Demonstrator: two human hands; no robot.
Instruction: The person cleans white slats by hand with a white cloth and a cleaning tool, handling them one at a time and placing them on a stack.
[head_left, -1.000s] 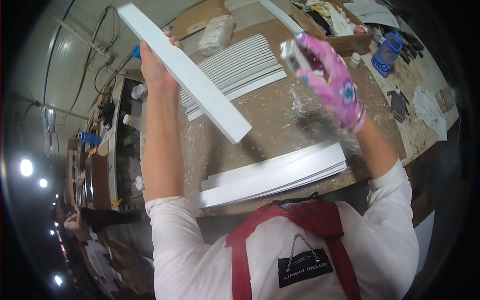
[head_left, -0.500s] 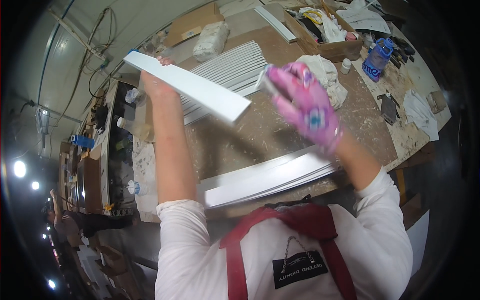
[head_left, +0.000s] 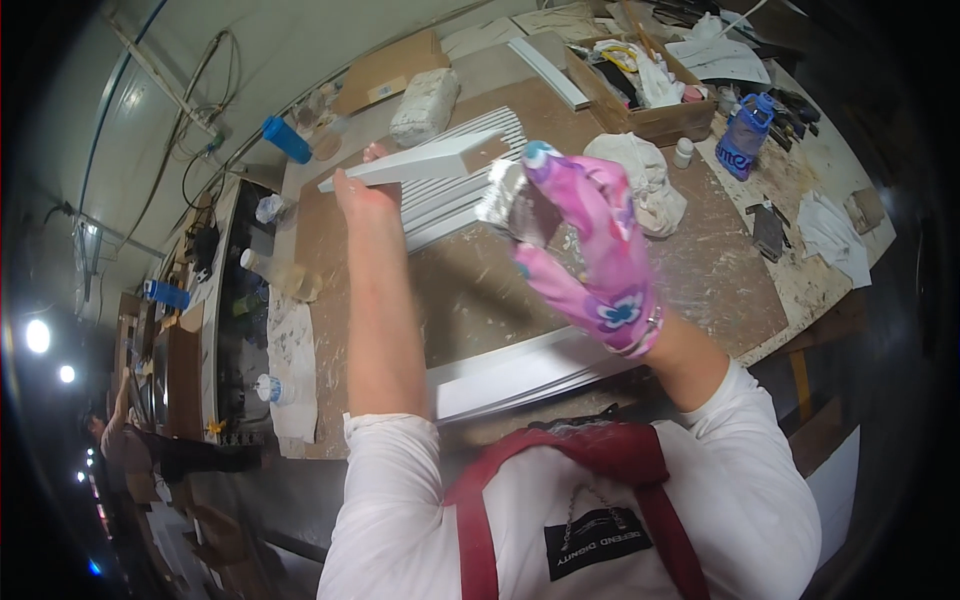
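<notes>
The bare left hand (head_left: 362, 192) is raised on a straight forearm, fingers closed in a grip. The gloved right hand (head_left: 585, 255) is lifted beside it, fingers curled shut.

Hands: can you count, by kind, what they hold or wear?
White strip, in left hand: 1
Pale block, in right hand: 1
Pink flowered glove, on right hand: 1
Total: 3
</notes>
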